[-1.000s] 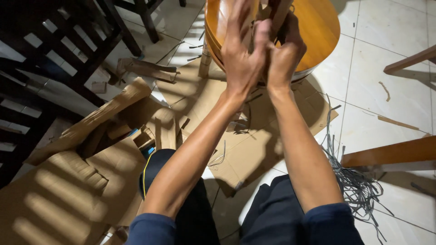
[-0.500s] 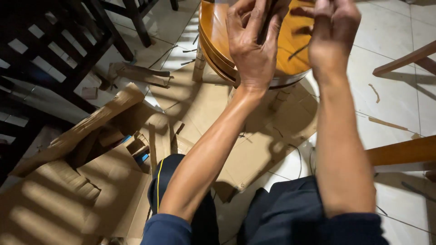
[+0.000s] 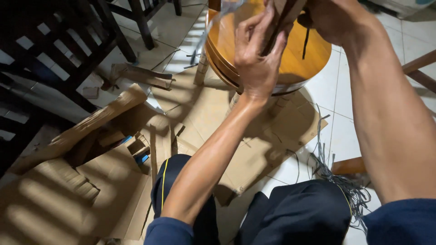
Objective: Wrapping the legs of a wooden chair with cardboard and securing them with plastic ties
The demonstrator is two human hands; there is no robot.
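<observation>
Landmark: the round wooden stool seat (image 3: 313,50), glossy orange, stood at the top of the view, with everything else placed from it.
Left hand: the left hand (image 3: 259,59) was raised in front of the seat's near edge, fingers (image 3: 256,27) curled and pressed around a dark wooden piece (image 3: 277,22) that rose out of the top of frame.
Right hand: the right hand (image 3: 331,18) sat above the seat at the frame's top, closed around the same piece's upper part; how tightly, I could not tell, since its fingertips were cut off.
Strap: a thin dark strip (image 3: 306,43) dangled from under the right hand, over the seat.
Step in hand: it looked like both hands were gripping and working the wrapped piece free of its binding.
Next move: judging by the grip, the left hand would need to steady the piece while the right pulled.
Floor: flattened cardboard (image 3: 254,136) lay below the seat, cut grey straps (image 3: 345,186) lay below and right of it, and a dark slatted chair (image 3: 54,50) stood far left.
</observation>
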